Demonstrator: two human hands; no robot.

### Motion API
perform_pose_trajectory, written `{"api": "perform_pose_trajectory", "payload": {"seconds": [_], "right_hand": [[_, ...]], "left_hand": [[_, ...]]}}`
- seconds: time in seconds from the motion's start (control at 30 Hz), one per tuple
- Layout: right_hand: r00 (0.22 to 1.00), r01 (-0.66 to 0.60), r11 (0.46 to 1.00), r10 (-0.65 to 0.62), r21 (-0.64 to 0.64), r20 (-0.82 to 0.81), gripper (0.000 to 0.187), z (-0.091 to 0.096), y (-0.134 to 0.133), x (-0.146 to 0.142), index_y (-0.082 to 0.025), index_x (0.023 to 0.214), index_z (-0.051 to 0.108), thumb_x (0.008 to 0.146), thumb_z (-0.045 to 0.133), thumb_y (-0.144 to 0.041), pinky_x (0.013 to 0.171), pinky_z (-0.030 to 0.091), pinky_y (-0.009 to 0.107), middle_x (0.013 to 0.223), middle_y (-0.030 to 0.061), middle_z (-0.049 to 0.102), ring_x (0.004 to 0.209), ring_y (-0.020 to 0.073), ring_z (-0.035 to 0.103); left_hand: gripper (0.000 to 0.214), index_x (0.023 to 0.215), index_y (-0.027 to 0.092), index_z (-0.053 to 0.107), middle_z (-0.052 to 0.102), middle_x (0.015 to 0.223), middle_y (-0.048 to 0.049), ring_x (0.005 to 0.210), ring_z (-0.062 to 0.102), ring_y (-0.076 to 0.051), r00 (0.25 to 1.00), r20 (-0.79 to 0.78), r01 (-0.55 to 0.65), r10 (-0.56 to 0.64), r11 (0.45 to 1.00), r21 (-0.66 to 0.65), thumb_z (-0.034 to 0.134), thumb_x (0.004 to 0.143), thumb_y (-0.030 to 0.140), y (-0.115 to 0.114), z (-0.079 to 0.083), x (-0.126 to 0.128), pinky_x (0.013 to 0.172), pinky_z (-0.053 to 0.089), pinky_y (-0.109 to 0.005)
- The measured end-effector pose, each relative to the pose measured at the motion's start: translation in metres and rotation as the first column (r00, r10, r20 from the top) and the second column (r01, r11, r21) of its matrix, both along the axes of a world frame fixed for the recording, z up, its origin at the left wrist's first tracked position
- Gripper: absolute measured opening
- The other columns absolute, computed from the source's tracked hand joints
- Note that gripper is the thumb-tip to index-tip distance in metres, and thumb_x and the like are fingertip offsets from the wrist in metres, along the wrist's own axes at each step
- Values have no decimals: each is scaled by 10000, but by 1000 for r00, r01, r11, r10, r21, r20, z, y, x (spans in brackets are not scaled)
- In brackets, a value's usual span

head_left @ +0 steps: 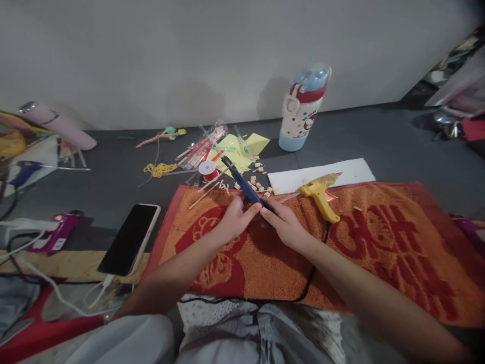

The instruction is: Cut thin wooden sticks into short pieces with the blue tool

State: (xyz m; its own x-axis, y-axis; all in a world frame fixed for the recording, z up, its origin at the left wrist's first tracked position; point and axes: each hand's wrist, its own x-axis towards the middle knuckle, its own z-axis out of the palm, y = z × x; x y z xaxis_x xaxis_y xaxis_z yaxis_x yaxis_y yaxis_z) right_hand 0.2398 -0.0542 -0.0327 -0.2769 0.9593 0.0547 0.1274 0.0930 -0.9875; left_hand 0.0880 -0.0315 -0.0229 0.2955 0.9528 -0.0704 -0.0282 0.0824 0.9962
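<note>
Both hands meet over an orange and red towel (pixel 379 242) on the floor. My left hand (pixel 235 217) and my right hand (pixel 282 221) are closed together on the near end of a dark blue cutter-like tool (pixel 242 183), which points away to the upper left. A yellow glue gun (pixel 320 193) lies on the towel just right of my right hand, its black cord running back toward me. Small wooden pieces (pixel 257 184) are scattered past the tool's tip.
A white sheet (pixel 341 174) lies behind the glue gun. A water bottle (pixel 303 108) stands by the wall. Yellow paper (pixel 246 146), a packet of sticks (pixel 200 146), a red spool (pixel 207 169) and yellow string (pixel 159 169) lie beyond. A phone (pixel 131 237) charges at left.
</note>
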Motion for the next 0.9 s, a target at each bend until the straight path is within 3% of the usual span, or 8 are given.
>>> {"api": "perform_pose_trajectory", "payload": {"seconds": [0.27, 0.4, 0.47, 0.5, 0.57, 0.63, 0.77, 0.9], "right_hand": [[998, 60, 998, -60, 28, -4, 446, 2, -3, -1, -165, 1208, 577, 926, 434, -479, 640, 501, 316, 824, 48, 647, 685, 181, 581], [994, 74, 997, -77, 34, 72, 426, 1, -2, 2, -156, 1174, 581, 928, 422, -465, 662, 489, 337, 779, 45, 628, 681, 199, 588], [991, 68, 996, -74, 57, 111, 413, 1, -2, 2, -165, 1191, 566, 929, 424, -451, 697, 487, 348, 815, 54, 641, 711, 206, 598], [989, 56, 996, -64, 67, 131, 414, 1, -2, 2, -167, 1209, 555, 931, 424, -445, 714, 486, 355, 831, 58, 648, 722, 209, 603], [985, 29, 996, -42, 83, 170, 427, 1, -3, 2, -166, 1245, 534, 933, 422, -435, 746, 483, 371, 844, 66, 660, 739, 218, 612], [980, 7, 995, -27, 99, 199, 440, 2, -4, 2, -166, 1274, 518, 935, 415, -427, 767, 480, 383, 846, 68, 664, 755, 226, 617], [975, -21, 994, -5, 111, 223, 444, 2, -7, 1, -161, 1305, 496, 942, 405, -401, 774, 479, 379, 856, 66, 667, 769, 225, 621], [975, -51, 993, 27, 106, 219, 418, 3, -8, 1, -180, 1281, 510, 952, 401, -414, 694, 483, 348, 788, 39, 654, 689, 204, 611]], "left_hand": [[593, 1006, 161, 542, 656, 990, -79, 934, 619, -204, 998, -59, 26, -23, 998, 61, 703, 669, 622, 10, 1, 1, 862, 487, -340], [423, 947, 197, 506, 586, 745, -4, 594, 547, -115, 972, -175, -131, 157, 979, 154, 464, 863, 610, 13, 6, -13, 602, 465, -276], [312, 929, 208, 501, 544, 721, 4, 591, 514, -115, 920, -247, -213, 303, 919, 333, 438, 912, 514, 15, 11, -23, 593, 443, -271], [255, 920, 210, 507, 551, 765, -13, 664, 528, -130, 870, -281, -244, 405, 850, 468, 456, 918, 460, 18, 14, -28, 639, 449, -282], [155, 926, 208, 519, 580, 914, -69, 851, 550, -174, 766, -345, -216, 542, 723, 657, 478, 916, 358, 22, 20, -37, 781, 455, -330], [106, 957, 207, 529, 585, 1019, -108, 991, 537, -214, 686, -392, -165, 613, 656, 737, 483, 908, 289, 27, 23, -43, 873, 433, -369], [126, 958, 202, 540, 609, 961, -102, 935, 561, -216, 597, -521, -100, 610, 701, 706, 426, 922, 241, 34, 19, -46, 841, 426, -363], [131, 815, 201, 507, 588, 807, -67, 780, 546, -189, 537, -607, -29, 586, 732, 681, 409, 899, 178, 36, 13, -48, 709, 396, -311]]}}
